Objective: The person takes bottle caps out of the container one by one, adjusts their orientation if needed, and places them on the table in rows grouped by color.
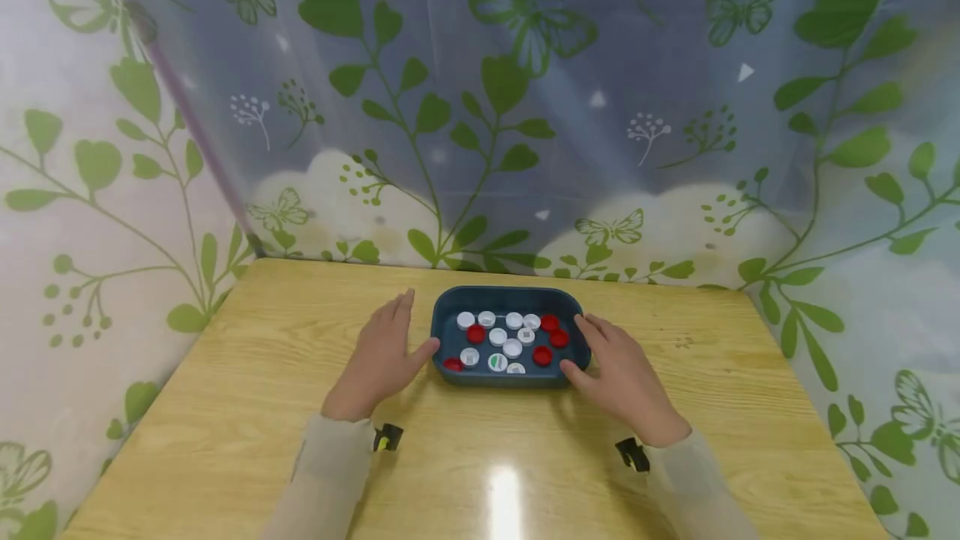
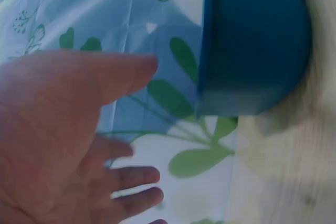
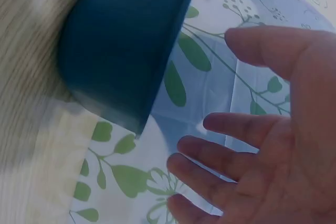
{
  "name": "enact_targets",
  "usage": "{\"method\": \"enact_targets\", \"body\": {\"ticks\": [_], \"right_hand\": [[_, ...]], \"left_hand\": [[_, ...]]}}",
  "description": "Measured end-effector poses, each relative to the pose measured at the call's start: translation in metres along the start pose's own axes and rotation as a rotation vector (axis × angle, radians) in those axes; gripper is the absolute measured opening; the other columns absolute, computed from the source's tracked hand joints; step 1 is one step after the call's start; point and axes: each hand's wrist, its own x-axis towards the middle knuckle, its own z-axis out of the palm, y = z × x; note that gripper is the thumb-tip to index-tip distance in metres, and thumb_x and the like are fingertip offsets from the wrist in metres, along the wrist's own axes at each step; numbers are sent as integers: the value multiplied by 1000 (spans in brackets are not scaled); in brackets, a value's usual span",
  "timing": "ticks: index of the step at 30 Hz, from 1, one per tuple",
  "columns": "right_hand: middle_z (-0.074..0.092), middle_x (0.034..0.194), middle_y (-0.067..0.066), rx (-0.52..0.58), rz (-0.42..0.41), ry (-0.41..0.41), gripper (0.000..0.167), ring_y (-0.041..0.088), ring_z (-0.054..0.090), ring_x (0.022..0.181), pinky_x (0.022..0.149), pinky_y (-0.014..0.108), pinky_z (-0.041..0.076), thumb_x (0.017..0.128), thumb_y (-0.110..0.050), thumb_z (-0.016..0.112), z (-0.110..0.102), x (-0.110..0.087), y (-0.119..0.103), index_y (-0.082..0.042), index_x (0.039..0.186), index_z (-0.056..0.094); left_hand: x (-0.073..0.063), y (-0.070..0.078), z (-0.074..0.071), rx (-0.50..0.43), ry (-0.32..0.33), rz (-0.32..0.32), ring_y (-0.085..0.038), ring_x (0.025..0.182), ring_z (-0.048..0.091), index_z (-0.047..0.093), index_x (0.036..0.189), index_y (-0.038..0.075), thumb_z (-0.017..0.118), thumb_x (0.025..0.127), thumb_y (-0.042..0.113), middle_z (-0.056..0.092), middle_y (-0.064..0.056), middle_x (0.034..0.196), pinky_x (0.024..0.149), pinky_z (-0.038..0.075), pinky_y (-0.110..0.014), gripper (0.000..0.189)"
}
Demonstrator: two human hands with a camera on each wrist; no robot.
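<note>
A dark blue plastic basin (image 1: 510, 380) stands on the table, holding several white bottle caps (image 1: 512, 347) and several red bottle caps (image 1: 542, 355). My left hand (image 1: 385, 354) is beside the basin's left end, fingers spread; the left wrist view shows a gap between its thumb and the basin wall (image 2: 257, 40). At the other end my right hand (image 1: 624, 372) has its fingers extended close to the rim. In the right wrist view those fingers are apart from the basin wall (image 3: 121, 45), and the palm holds nothing.
The wooden table (image 1: 435, 473) reaches back to a hanging cloth (image 1: 525, 148) printed with leaves and butterflies. More of this patterned cloth hangs at the left and right sides. A small black device (image 1: 387, 437) is on the left wrist, and another black device (image 1: 633, 455) on the right.
</note>
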Motion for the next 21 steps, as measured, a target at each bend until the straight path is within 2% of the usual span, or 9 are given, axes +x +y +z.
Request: {"method": "enact_targets", "body": {"ticks": [3,5,8,11,14,17,21], "right_hand": [[55,145,23,-20,-23,41,63,44,50,133,113,63,33,97,-34,72,6,3,-2,1,147,54],[60,138,22,-26,-37,57,57,43,53,128,113,62,34,96,-32,73,11,8,-3,2,141,59],[65,128,18,-38,-62,36,49,40,58,120,109,60,40,95,-31,74,17,19,-4,0,132,65],[68,120,13,-78,-109,-18,44,34,63,109,101,56,46,94,-32,76,21,35,-1,-3,127,69],[70,106,9,-140,-167,-93,39,27,63,93,90,52,50,93,-33,79,23,50,4,-5,120,72],[68,91,2,-167,-200,-195,33,20,58,81,84,47,47,93,-37,79,28,61,11,-9,109,74],[63,85,-4,-133,-192,-270,32,15,53,77,83,45,40,92,-40,79,37,71,18,-14,109,74]], "left_hand": [[3,0,5,-73,48,-68,-41,133,51,31,160,2,63,102,41,54,-23,145,108,43,-57,77],[5,-2,10,-115,81,-126,-34,111,63,46,152,5,61,103,41,67,-15,124,94,52,-51,63],[9,-5,19,-122,99,-200,-24,82,64,63,130,9,58,104,43,70,-6,95,73,52,-41,44],[15,-8,29,-126,93,-242,-21,75,60,65,122,10,53,106,46,67,-4,85,68,48,-38,41],[23,-8,40,-162,73,-248,-27,82,64,58,136,8,49,107,46,69,-9,91,75,51,-43,48],[28,-6,52,-214,52,-239,-34,102,68,44,152,7,46,110,41,71,-18,114,90,53,-51,55],[33,-5,62,-301,64,-212,-37,133,57,39,158,9,42,112,34,57,-19,148,110,43,-55,53]]}}
